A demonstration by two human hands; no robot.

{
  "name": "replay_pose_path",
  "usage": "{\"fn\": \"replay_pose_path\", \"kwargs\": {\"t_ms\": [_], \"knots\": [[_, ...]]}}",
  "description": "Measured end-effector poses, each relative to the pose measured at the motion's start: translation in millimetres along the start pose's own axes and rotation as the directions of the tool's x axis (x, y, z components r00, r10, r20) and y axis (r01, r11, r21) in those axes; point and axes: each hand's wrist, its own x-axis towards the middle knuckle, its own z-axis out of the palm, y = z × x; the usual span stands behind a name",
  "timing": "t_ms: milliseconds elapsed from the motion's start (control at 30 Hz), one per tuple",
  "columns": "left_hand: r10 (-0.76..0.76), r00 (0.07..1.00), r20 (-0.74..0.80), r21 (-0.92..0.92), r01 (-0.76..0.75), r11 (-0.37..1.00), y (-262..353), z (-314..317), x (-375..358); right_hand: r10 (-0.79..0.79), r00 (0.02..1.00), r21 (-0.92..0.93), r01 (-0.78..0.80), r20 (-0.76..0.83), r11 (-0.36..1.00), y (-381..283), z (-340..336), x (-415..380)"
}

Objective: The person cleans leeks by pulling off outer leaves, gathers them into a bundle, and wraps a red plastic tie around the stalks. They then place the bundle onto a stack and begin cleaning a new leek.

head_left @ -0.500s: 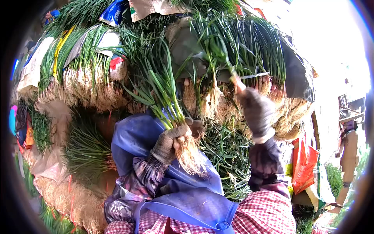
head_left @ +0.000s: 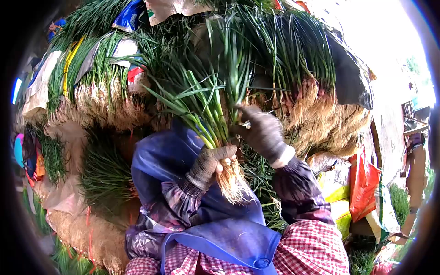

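Note:
My left hand, in a dirty knit glove, is closed around a bunch of green garlic. Its pale roots hang below my fingers, and its green leaves fan upward. My right hand, gloved too and slightly blurred, is against the upper right of this bunch. Its fingers are curled around more green garlic stalks, which stand upright with blurred leaves. Part of that grip is hidden behind my fingers. Both hands are above the blue apron on my lap.
A long heap of green garlic lies ahead, roots facing me. Another rooted row is at the left, with a loose pile below. A red bag stands at the right. Cut leaves lie beside my lap.
My right hand has come down and left from the heap to the bunch, bringing stalks with it. My left hand still grips the bunch and has shifted slightly right.

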Motion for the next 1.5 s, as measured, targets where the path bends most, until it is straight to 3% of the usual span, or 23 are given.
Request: {"fn": "replay_pose_path", "kwargs": {"t_ms": [67,200,233,333,400,433,467,533,633,667,800,833,867,933,967,1000,1100,1167,1233,1333,1367,1467,1500], "knots": [[-0.014,1.000,-0.003,-0.053,0.014,0.998,5,1,-3,-0.152,0.982,0.268,0.118,0.108,0.956,27,33,0],[-0.098,0.995,0.031,-0.158,0.102,0.982,12,6,-13,0.108,0.902,0.662,-0.384,0.419,0.643,8,24,-13],[-0.082,0.996,0.035,-0.180,0.087,0.980,10,7,-13,-0.015,0.949,0.576,-0.179,0.315,0.798,12,20,-13],[-0.110,0.982,0.155,-0.241,0.146,0.960,7,-1,-12,-0.127,0.947,0.592,-0.078,0.296,0.802,20,19,-20],[-0.148,0.957,0.249,-0.373,0.236,0.897,16,4,-19,0.040,0.997,0.782,0.033,-0.074,0.622,17,40,-28],[-0.061,0.916,0.398,-0.438,0.248,0.864,17,0,-16,0.355,0.934,0.949,-0.138,0.029,0.284,9,25,-31],[0.044,0.851,0.523,-0.502,0.266,0.823,16,-4,-15,0.525,0.837,0.964,0.006,-0.150,0.266,23,28,-26],[0.078,0.854,0.514,-0.508,0.230,0.830,19,-7,-17,0.468,0.883,0.891,-0.183,-0.038,0.417,48,22,-35],[0.059,0.857,0.513,-0.507,0.247,0.826,18,-11,-18,0.184,0.811,0.790,-0.584,0.555,0.189,31,13,-52],[0.055,0.842,0.537,-0.515,0.276,0.811,16,-10,-17,0.184,0.864,0.786,-0.502,0.468,0.362,19,2,-47],[0.032,0.829,0.558,-0.502,0.307,0.808,19,-5,-23,-0.105,0.916,0.901,-0.352,0.387,0.255,11,23,-31],[0.035,0.826,0.562,-0.495,0.303,0.814,22,-7,-24,-0.104,0.828,0.823,-0.518,0.551,0.233,12,21,-32],[0.039,0.828,0.559,-0.495,0.296,0.817,24,-9,-27,-0.115,0.732,0.721,-0.610,0.671,0.328,19,23,-34],[0.040,0.860,0.509,-0.512,0.265,0.817,25,-9,-37,-0.019,0.911,0.587,-0.250,0.413,0.770,18,46,-53],[0.064,0.855,0.514,-0.524,0.254,0.813,25,-11,-39,-0.093,0.940,0.253,0.007,0.328,0.967,28,49,-58],[0.089,0.845,0.527,-0.530,0.245,0.812,27,-13,-39,0.126,0.872,0.072,-0.181,0.472,0.981,29,38,-59],[0.076,0.835,0.545,-0.538,0.279,0.796,25,-13,-40,0.165,0.652,-0.069,-0.170,0.740,0.983,35,28,-61],[0.109,0.784,0.611,-0.591,0.359,0.723,12,-11,-29,0.143,0.901,0.269,-0.269,0.409,0.925,28,39,-45],[0.083,0.821,0.565,-0.611,0.348,0.711,11,-2,-35,0.228,0.973,0.566,-0.166,-0.041,0.807,1,51,-18],[0.154,0.823,0.546,-0.650,0.301,0.698,17,3,-36,0.170,0.978,0.872,0.023,-0.121,0.489,-17,79,2],[0.190,0.815,0.548,-0.671,0.292,0.682,18,5,-37,0.079,0.961,0.689,0.131,-0.265,0.713,-16,85,4],[0.194,0.865,0.462,-0.689,0.212,0.693,26,12,-43,0.441,0.866,0.896,0.019,-0.236,0.443,-29,79,15],[0.212,0.857,0.469,-0.689,0.205,0.695,23,11,-42,0.357,0.883,0.801,0.035,-0.304,0.598,-27,77,16]]}}
